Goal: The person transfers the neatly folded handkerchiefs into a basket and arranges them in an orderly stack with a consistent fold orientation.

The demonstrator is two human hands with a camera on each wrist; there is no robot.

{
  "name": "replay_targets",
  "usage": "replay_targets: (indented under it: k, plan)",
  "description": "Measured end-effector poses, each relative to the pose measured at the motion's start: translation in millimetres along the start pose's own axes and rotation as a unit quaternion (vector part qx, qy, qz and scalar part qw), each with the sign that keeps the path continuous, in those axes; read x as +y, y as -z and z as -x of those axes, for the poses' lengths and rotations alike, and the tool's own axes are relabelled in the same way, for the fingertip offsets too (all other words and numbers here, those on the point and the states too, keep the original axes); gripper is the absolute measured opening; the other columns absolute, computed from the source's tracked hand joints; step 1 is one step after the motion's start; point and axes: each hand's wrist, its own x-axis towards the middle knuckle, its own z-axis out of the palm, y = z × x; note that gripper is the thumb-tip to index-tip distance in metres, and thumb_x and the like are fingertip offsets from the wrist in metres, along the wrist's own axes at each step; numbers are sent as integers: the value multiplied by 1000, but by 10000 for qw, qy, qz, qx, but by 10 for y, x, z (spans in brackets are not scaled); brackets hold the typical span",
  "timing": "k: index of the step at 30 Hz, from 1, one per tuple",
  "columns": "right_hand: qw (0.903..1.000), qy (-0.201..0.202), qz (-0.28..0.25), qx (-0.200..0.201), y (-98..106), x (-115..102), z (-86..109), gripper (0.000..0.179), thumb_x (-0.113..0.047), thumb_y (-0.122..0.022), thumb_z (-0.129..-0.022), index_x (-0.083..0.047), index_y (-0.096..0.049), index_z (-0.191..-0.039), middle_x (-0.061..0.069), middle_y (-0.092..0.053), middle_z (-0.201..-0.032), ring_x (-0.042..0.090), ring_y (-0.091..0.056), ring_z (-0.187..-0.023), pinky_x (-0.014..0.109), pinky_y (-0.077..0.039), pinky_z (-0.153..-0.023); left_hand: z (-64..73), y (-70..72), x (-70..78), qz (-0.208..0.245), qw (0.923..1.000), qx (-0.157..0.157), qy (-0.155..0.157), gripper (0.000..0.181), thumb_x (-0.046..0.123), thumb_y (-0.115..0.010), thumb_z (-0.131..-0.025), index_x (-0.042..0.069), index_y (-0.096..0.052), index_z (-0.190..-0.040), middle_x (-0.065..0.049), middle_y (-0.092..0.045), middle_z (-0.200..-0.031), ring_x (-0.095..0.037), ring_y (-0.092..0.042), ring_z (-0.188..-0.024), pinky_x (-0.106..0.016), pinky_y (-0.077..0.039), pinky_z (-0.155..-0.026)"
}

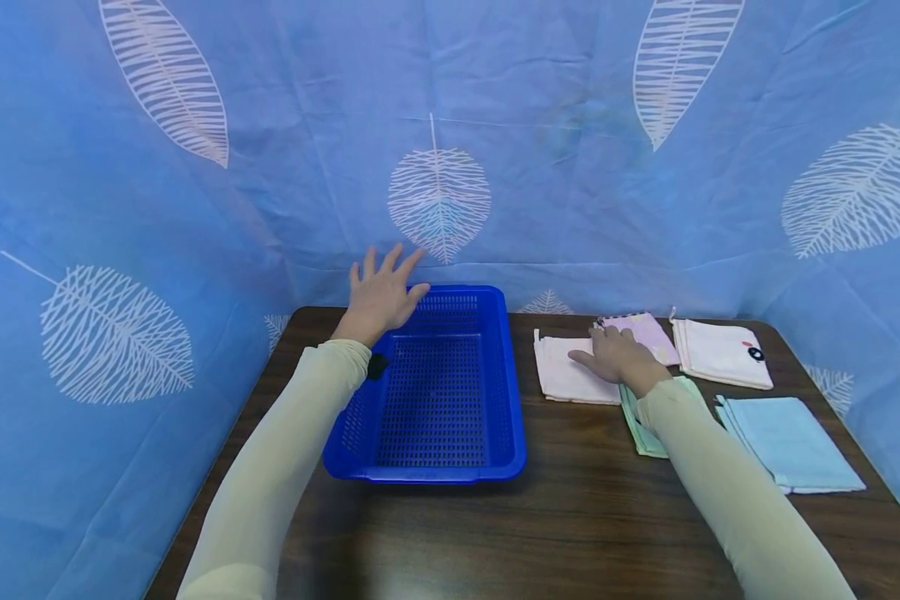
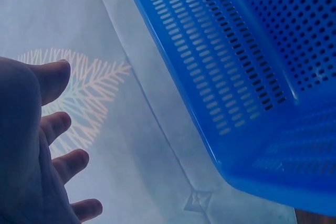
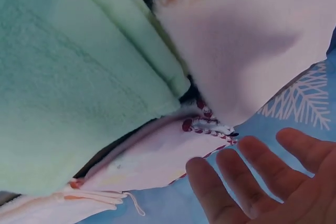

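Fingers spread, my left hand hovers above the far left corner of a blue plastic basket. The left wrist view shows this hand beside the basket's perforated wall, holding nothing. My right hand reaches over several folded towels, fingers loosely extended and nothing in its grasp. Under and around it lie a pale pink towel, a lilac towel and a green towel. In the right wrist view its fingertips appear near the lilac towel's red-and-white edging; contact is unclear.
A white towel with a small dark round motif lies at the back right. In front of it sits a light blue towel. All rest on a dark wooden table. Blue leaf-printed cloth hangs behind and at both sides.
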Motion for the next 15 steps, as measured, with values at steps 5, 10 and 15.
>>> replay_targets:
  k: [5, 10, 15]
  plan:
    - [10000, -58, -47, 48, -40, 19, 40, 83, -54, -42, -104, 13, -33, -151, 42, -39, -148, 62, -36, -135, 70, -39, -108, 53, 14, -90, 61, 10000, 6, -6, 63, 57, -31, -107, 37, -13, -164, 0, -5, -175, -42, 4, -160, -68, -5, -125]
    - [9999, -59, 15, 128, -114, 43, 55, 83, -54, -44, -103, 12, -33, -152, 42, -41, -145, 60, -39, -131, 70, -41, -106, 118, 17, -192, 11, 10000, 37, -33, 63, 56, -33, -108, 37, -12, -164, -2, -6, -175, -44, 3, -160, -70, -5, -125]
    - [9997, 3, 129, 216, -200, 63, 63, 84, -55, -44, -103, 10, -30, -154, 42, -41, -145, 60, -38, -130, 70, -43, -103, 183, 18, -296, 5, 10000, 14, -8, 64, 55, -33, -108, 37, -11, -165, -3, -4, -175, -46, 4, -159, -70, -5, -125]
